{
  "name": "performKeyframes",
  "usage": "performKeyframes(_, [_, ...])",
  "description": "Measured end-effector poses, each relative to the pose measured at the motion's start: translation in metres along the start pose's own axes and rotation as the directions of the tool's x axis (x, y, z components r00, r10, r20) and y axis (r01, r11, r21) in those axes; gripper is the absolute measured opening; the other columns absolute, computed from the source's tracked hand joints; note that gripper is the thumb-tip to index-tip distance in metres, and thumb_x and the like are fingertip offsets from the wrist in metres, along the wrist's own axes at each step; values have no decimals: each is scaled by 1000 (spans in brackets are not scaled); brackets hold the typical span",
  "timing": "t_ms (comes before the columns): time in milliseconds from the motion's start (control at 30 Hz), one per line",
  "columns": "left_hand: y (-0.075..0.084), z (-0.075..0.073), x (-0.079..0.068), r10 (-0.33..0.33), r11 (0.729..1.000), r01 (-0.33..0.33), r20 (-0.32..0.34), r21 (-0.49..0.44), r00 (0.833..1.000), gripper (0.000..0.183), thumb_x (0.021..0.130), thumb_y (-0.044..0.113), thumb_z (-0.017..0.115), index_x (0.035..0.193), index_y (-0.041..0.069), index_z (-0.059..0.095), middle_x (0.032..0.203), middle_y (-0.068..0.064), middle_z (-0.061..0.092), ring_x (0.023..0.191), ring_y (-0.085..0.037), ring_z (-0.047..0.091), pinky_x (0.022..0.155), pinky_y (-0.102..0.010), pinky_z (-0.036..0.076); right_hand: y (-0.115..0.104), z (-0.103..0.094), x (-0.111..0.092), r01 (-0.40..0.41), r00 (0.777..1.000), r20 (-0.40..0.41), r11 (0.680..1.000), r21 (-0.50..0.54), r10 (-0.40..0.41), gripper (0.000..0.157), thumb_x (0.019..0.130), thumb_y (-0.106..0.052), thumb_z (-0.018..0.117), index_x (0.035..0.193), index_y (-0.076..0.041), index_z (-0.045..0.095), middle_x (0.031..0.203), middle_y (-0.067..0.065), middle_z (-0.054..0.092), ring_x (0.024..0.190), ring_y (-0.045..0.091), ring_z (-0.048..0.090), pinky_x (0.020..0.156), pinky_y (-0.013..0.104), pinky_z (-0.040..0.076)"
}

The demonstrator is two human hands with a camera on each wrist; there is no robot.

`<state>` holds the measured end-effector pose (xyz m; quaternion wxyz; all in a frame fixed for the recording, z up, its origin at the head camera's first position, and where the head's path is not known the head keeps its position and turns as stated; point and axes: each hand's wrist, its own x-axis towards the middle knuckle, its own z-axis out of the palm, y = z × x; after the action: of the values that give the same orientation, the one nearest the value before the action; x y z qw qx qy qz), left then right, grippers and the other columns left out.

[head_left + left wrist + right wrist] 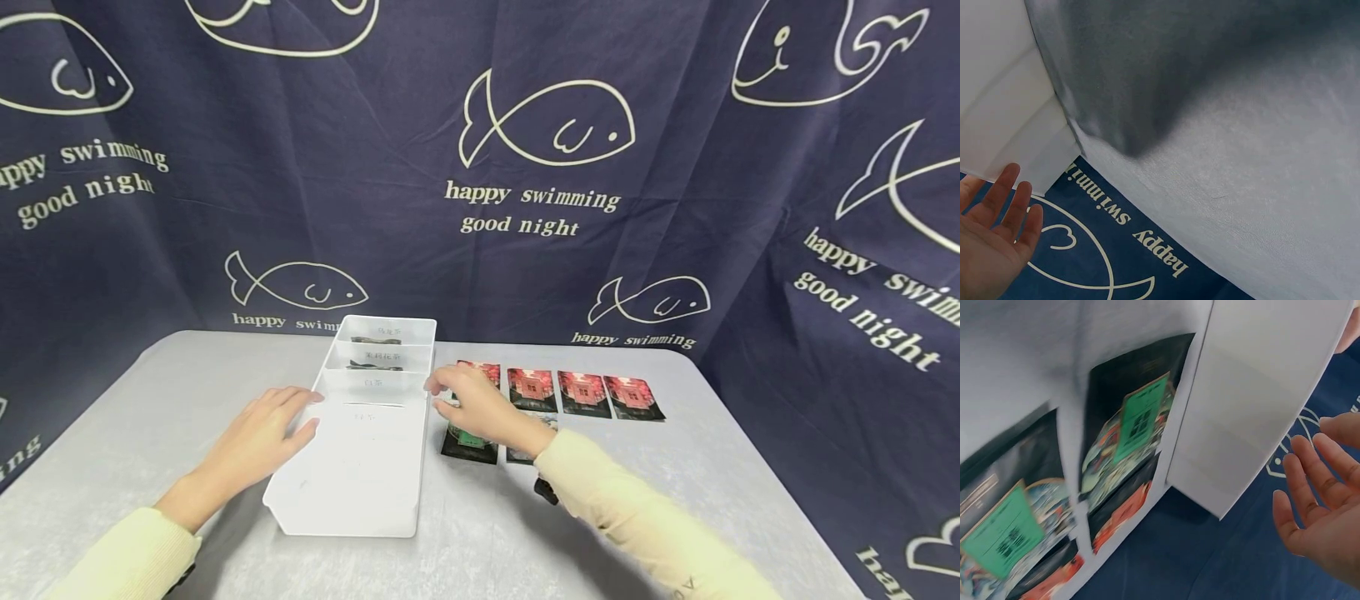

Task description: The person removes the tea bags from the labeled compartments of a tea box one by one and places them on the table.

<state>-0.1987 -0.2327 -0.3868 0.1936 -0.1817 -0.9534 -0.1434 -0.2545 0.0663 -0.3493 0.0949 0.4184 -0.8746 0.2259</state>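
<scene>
A long white divided box stands on the table, with Chinese labels on its inner dividers. My left hand is at its left rim, fingers extended; in the left wrist view those fingers touch or nearly touch the outer wall. Beside the right rim, my right hand has loosely bent fingers, nothing held; in the right wrist view, its fingers are spread close to the box. Dark packet edges show in the two far compartments. Under and beside the right hand lie two green-labelled packets, one partly hidden by the wrist.
Right of the box, several red-and-black packets lie in a row, the leftmost partly covered by the right hand. A small black object shows under the right sleeve. Dark blue fish-print cloth hangs behind the grey table.
</scene>
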Motion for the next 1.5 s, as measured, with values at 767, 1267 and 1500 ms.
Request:
performKeyframes(767, [-1, 2, 0, 2, 1000, -2, -7, -4, 1000, 32, 85, 23, 56, 112, 6, 60, 112, -11, 62, 106, -34, 54, 91, -51, 41, -20, 26, 20, 33, 997, 72, 994, -102, -25, 17, 86, -16, 61, 102, -14, 63, 96, -5, 66, 90, 11, 58, 74, 24, 41])
performKeyframes(1267, [-1, 2, 0, 1, 1000, -1, -13, -3, 1000, 31, 85, 22, 56, 112, 6, 60, 112, -12, 62, 105, -34, 54, 89, -51, 42, -22, 33, 20, 28, 1000, -7, 996, -90, -29, 13, 86, -10, 58, 94, -16, 66, 88, -6, 66, 85, 8, 59, 69, 22, 38])
performKeyframes(1500, [0, 2, 0, -2, 1000, 2, -7, -2, 1000, 32, 85, 23, 56, 112, 7, 60, 112, -12, 62, 106, -33, 54, 89, -51, 42, -22, 33, 20, -18, 999, -41, 998, -53, 16, 14, 86, -9, 57, 93, -16, 67, 92, -6, 69, 87, 8, 60, 72, 23, 40])
